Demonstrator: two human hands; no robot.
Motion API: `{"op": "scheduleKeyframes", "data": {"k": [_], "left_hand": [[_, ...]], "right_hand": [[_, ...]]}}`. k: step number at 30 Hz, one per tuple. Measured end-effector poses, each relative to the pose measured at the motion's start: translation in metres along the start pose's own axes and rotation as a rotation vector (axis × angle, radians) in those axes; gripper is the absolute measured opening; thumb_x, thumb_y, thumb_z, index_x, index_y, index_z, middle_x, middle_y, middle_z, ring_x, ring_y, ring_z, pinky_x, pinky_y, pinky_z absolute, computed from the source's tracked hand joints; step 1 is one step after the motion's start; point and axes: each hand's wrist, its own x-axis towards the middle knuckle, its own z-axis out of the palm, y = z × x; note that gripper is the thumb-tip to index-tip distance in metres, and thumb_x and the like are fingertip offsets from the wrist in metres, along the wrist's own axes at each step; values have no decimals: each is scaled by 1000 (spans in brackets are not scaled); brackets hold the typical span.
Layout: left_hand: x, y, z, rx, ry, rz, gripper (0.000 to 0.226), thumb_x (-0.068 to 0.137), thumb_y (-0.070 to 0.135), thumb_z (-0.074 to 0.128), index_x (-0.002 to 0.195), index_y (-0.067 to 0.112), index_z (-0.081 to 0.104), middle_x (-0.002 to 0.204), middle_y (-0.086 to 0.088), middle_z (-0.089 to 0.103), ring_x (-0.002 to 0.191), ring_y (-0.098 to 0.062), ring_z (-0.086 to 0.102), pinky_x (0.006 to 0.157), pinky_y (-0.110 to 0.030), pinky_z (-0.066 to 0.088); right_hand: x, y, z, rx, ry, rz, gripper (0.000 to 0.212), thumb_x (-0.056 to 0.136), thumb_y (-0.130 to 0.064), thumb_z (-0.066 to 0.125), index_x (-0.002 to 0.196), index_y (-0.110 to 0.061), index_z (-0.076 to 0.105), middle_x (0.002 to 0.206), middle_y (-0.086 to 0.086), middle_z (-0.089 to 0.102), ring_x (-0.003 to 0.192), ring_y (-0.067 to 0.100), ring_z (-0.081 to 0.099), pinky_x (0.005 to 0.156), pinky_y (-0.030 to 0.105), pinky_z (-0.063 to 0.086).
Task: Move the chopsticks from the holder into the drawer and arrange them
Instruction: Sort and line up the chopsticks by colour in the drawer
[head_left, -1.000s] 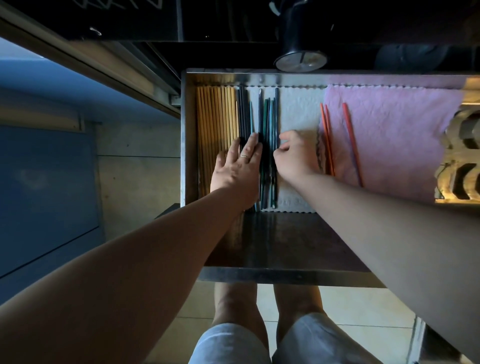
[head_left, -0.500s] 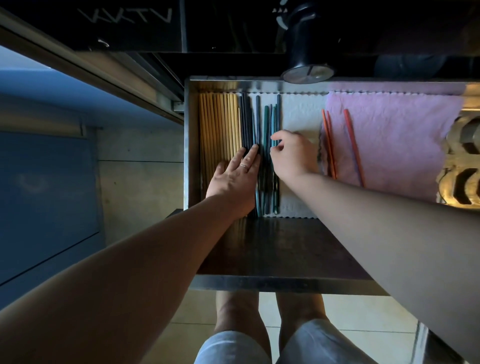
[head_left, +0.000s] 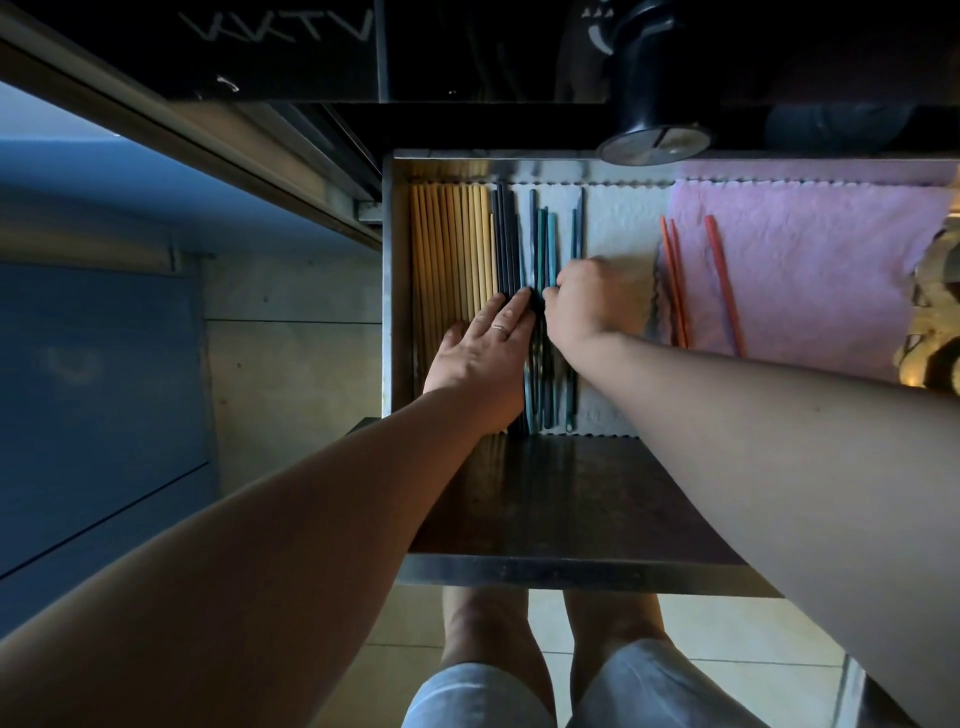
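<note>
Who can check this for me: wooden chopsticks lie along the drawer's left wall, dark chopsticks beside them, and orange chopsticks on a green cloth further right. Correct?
Not quite. The cloth under the orange chopsticks is pink, not green, as the head view shows. The rest stands: wooden chopsticks along the left wall of the drawer, dark chopsticks beside them.
</note>
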Motion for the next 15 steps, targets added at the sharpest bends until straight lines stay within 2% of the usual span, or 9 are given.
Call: {"op": "scheduleKeyframes", "data": {"k": [5, 10, 13, 15], "left_hand": [[0, -2, -1, 6, -1, 8, 83, 93, 6, 45, 157, 32, -2, 158, 20, -25, 148, -9, -19, 118, -48, 6], [-1, -1, -1, -2, 9, 23, 85, 90, 6, 47, 156, 37, 3, 159, 19, -24, 148, -13, -18, 117, -54, 7], [0, 0, 0, 40, 1, 23, 86, 90, 6, 47, 155, 42, 3, 159, 17, -26, 149, -15, -19, 117, -55, 7], [0, 0, 0, 39, -9, 26, 84, 92, 8, 47, 155, 40, 2, 159, 17, -26, 149, -15, -19, 118, -54, 7]], "right_hand": [[6, -3, -6, 243, -85, 146, 27, 89, -26, 56, 106, -7, 65, 104, 10, 68, 97, 28, 65, 74, 27, 44], [2, 10, -24, 370, -24, 61, 18, 92, -20, 49, 103, -9, 59, 91, 6, 60, 82, 24, 53, 67, 25, 34], [2, 10, -18, 445, -99, 10, 12, 90, -20, 55, 93, -14, 64, 87, 4, 65, 81, 22, 60, 69, 25, 43], [4, 6, -11, 535, -140, 11, 7, 86, -19, 60, 83, -16, 66, 81, 8, 69, 80, 26, 67, 73, 33, 55]]}}
